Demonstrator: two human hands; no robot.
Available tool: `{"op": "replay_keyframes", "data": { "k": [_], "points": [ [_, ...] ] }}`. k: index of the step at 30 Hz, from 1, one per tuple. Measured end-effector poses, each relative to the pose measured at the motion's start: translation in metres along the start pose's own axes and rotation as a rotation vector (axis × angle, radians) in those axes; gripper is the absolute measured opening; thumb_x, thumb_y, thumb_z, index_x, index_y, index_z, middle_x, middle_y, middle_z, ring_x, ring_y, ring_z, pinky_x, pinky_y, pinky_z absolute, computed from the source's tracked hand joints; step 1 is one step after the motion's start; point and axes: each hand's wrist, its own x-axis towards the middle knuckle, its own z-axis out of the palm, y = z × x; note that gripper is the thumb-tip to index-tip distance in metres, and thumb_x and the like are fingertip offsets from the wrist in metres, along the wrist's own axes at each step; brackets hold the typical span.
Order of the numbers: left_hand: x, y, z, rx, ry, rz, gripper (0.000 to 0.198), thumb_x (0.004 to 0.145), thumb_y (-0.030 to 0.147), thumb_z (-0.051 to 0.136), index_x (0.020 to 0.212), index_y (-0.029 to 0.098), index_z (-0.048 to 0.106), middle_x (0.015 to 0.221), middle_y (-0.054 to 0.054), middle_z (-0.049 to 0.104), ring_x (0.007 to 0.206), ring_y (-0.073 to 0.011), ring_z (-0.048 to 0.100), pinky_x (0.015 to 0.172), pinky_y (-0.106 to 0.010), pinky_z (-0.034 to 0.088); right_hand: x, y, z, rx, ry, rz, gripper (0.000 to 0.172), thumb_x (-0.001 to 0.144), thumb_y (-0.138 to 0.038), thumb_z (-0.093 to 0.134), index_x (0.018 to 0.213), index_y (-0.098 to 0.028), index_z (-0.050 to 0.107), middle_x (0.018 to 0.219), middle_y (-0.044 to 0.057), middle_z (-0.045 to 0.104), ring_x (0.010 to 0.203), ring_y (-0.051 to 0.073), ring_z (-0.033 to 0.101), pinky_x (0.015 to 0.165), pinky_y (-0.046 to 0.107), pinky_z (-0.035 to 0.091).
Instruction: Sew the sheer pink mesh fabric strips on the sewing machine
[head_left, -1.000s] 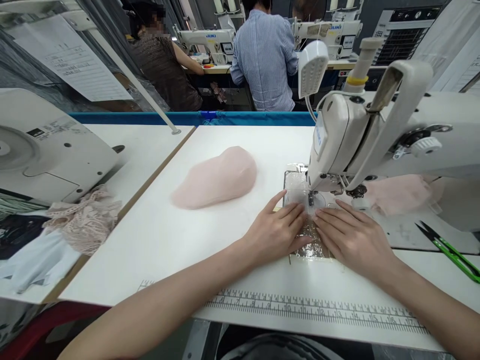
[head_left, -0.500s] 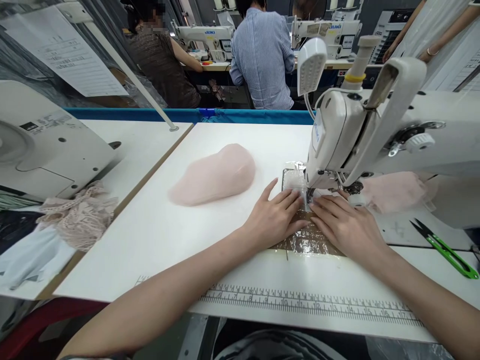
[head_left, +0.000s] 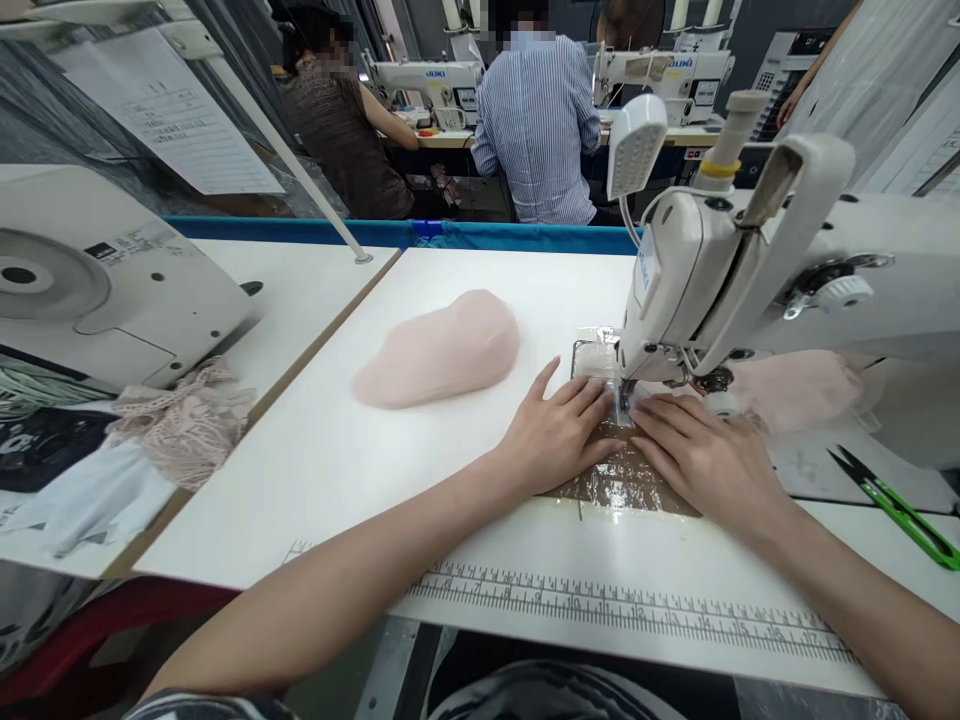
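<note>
My left hand (head_left: pixel 559 437) lies flat, fingers stretched out and thumb apart, with its fingertips just left of the presser foot (head_left: pixel 625 393) of a white sewing machine (head_left: pixel 671 275). On the other side of the foot, my right hand (head_left: pixel 701 450) rests palm down with its fingers extended. Thin pale fabric seems to lie under the fingertips, but the hands hide most of it. Beneath both hands is a brown patch covered with clear tape (head_left: pixel 622 480). To the left, a pale pink fabric piece (head_left: pixel 442 350) lies flat on the white table (head_left: pixel 315 470).
Green thread snips (head_left: pixel 900 510) lie at the right. More pink fabric (head_left: pixel 795 390) sits behind my right hand, under the machine arm. At the left stand another machine (head_left: pixel 127 270) and bunched lace trim (head_left: pixel 187 420). A printed ruler (head_left: pixel 600 605) runs along the front edge. Co-workers sit beyond.
The camera view has shifted slightly, so most of the scene sits a little farther right. Both hands keep nearly the same place beside the presser foot.
</note>
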Motion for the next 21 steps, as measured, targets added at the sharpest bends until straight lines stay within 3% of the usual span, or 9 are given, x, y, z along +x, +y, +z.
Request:
{"op": "replay_keyframes", "data": {
  "k": [7,14,18,21],
  "points": [
    [-0.001,0.000,-0.003,-0.018,-0.058,-0.071,0.059,0.096,0.055,0.031,0.138,0.014,0.040,0.141,-0.008,0.045,0.133,-0.0251,0.037,0.115,-0.050,0.013,0.000,0.000,-0.003,0.031,0.032,0.023,0.029,0.096,-0.025,0.044,0.107,-0.012,0.067,0.108,0.007,0.069,0.088,0.021,0.066,0.096,0.044,0.041],
    [-0.002,0.000,-0.003,0.027,0.024,-0.080,0.060,0.095,0.056,0.034,0.134,0.012,0.044,0.138,-0.012,0.047,0.130,-0.0250,0.041,0.114,-0.050,0.017,0.000,-0.005,0.000,0.091,0.085,0.030,0.029,0.096,-0.023,0.041,0.105,-0.015,0.067,0.107,0.005,0.070,0.091,0.021,0.066,0.097,0.043,0.042],
    [-0.003,0.008,-0.008,0.144,0.062,-0.099,0.049,0.089,0.047,0.052,0.116,0.007,0.058,0.109,-0.014,0.063,0.103,-0.0255,0.058,0.112,-0.048,0.024,0.000,-0.007,-0.001,0.124,0.105,0.037,0.027,0.096,-0.023,0.042,0.103,-0.015,0.068,0.104,0.004,0.071,0.088,0.021,0.066,0.096,0.044,0.042],
    [-0.008,0.017,-0.010,0.175,0.079,-0.034,0.027,0.090,0.031,0.055,0.098,0.006,0.064,0.089,-0.009,0.065,0.086,-0.0224,0.060,0.106,-0.048,0.032,-0.001,-0.007,-0.002,0.143,0.127,0.033,0.026,0.096,-0.021,0.043,0.102,-0.015,0.068,0.102,0.004,0.071,0.088,0.020,0.066,0.096,0.045,0.043]
  ]
}}
